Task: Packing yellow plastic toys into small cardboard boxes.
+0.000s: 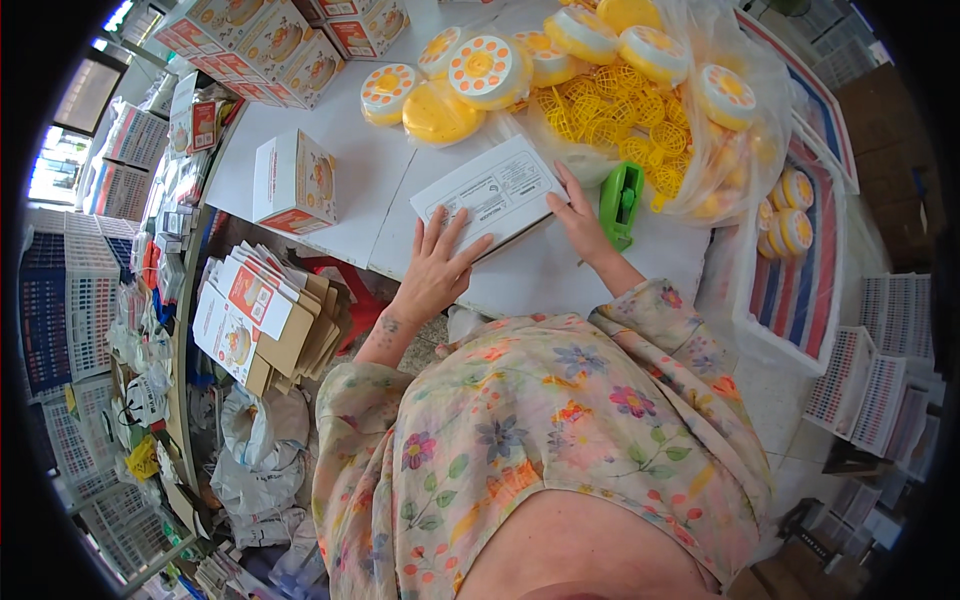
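Note:
A white cardboard box (497,178) with printed panels lies at a slant on the table in front of me. My left hand (432,260) rests on its near left part, fingers spread flat over the printed face. At the right end, my right hand (583,222) grips the box's edge, with the thumb on the face and the fingers along the side. Just right of that hand stands a green tape dispenser (621,205). Beyond the box are round yellow-and-white containers (490,72) with orange dots and a heap of yellow plastic lattice pieces (625,108).
On the white table (365,185), a printed box (295,182) stands at left, with stacked boxes (255,50) behind. Flattened cartons (262,318) are piled at the near left. A clear plastic bag (715,165) spreads at right, beside a striped, plastic-covered tray (790,300).

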`<state>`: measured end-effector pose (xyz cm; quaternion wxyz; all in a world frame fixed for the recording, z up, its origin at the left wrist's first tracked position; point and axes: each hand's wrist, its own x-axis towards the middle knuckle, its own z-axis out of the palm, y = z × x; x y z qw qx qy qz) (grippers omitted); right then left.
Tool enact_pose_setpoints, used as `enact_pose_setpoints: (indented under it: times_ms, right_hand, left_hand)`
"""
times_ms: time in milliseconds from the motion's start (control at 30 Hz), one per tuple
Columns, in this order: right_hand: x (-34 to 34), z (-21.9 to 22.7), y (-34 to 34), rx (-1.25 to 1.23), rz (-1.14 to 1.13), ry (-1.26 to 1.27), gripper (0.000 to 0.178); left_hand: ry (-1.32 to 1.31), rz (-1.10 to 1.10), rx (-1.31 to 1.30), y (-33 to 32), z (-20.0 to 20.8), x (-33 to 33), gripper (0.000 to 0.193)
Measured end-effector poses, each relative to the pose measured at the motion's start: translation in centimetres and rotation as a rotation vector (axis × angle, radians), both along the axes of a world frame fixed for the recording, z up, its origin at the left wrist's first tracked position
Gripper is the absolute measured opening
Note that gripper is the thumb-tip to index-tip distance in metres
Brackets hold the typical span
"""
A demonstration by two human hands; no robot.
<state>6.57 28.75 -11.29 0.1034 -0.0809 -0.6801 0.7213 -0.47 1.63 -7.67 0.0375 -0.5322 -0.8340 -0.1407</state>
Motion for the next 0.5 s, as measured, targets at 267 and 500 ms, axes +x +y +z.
enact_pose_setpoints:
  times_ms: [267,500]
  right_hand:
    - [-0.2,-1.0,1.7,-0.227,0.022,0.011,0.054]
    - [1.5,-2.1,4.0,-0.135,-0.198,-0.005,0.036]
  left_hand:
    - [-0.021,-0.015,-0.041,1.8,2.3,1.5,0.062]
    - [-0.007,0.027,0.068,5.2,1.1,1.4,0.050]
